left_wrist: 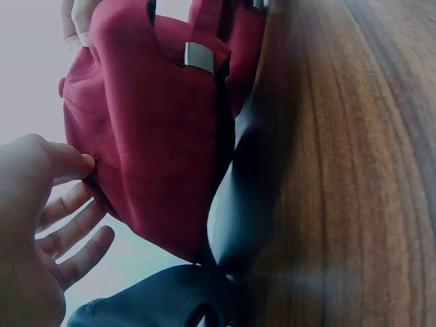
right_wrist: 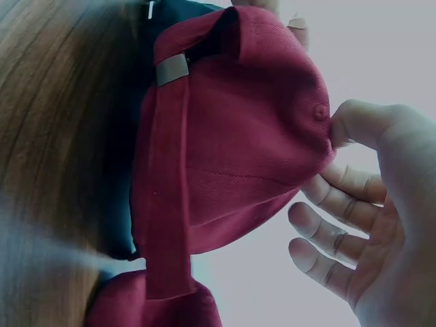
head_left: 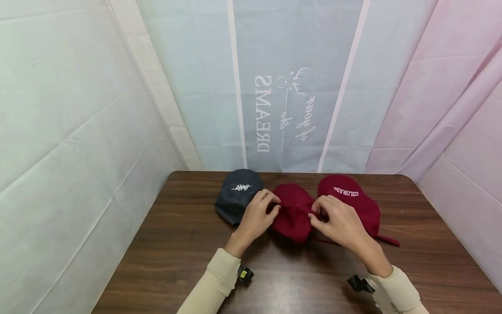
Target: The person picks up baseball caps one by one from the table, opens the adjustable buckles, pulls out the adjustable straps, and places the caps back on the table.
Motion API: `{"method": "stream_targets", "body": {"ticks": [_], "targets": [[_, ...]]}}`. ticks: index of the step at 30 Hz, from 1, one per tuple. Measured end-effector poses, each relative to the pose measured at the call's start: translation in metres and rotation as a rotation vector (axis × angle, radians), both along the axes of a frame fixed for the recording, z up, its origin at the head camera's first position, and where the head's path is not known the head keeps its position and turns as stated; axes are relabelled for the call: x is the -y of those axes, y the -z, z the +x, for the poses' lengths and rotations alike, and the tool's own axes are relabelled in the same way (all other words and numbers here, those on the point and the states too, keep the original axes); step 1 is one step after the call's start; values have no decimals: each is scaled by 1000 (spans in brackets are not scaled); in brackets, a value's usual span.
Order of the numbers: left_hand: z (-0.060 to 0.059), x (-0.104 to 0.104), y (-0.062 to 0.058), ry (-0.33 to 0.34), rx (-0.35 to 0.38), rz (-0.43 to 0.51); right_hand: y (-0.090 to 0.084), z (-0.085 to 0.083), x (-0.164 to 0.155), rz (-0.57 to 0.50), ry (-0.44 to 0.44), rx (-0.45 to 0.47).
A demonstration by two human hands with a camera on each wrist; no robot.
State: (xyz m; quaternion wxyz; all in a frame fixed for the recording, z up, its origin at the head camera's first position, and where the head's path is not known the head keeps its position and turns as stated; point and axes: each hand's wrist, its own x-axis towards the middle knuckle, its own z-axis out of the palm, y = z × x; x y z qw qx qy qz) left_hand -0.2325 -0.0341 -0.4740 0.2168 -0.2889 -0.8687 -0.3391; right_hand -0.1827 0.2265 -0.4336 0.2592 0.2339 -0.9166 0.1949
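Observation:
A dark red baseball cap (head_left: 291,222) sits in the middle of a row of caps, its back opening towards me. My left hand (head_left: 256,214) pinches the left side of its crown between thumb and fingertips. On the opposite side, my right hand (head_left: 340,220) pinches the crown fabric near the top button, as the right wrist view shows. The other fingers of that hand spread loosely. A metal buckle (right_wrist: 172,69) and a long strap (right_wrist: 167,184) cross the cap's back. The brim is hidden behind the crown.
To the left lies a dark blue-grey cap (head_left: 235,196) with white lettering. Close on the right is another red cap (head_left: 362,209) marked COLORADO, its strap (head_left: 388,240) trailing over the brown wooden table (head_left: 172,266). Printed cloth (head_left: 290,39) hangs behind the far table edge.

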Motion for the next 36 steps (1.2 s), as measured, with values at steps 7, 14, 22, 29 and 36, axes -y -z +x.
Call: {"method": "stream_targets", "body": {"ticks": [7,14,22,29,36], "targets": [[2,4,-9,13,13,29,-11,2,3,-27,-10,-17],[4,7,-15,31,-21,57,-19,3,7,-70,-40,-66],[8,10,-25,70,-58,94,-29,4,9,-99,-75,-120],[11,14,-35,112,-52,132,-40,3,10,-108,-115,-144],[13,17,-44,183,-40,185,-55,5,13,-165,-139,-119]]}}
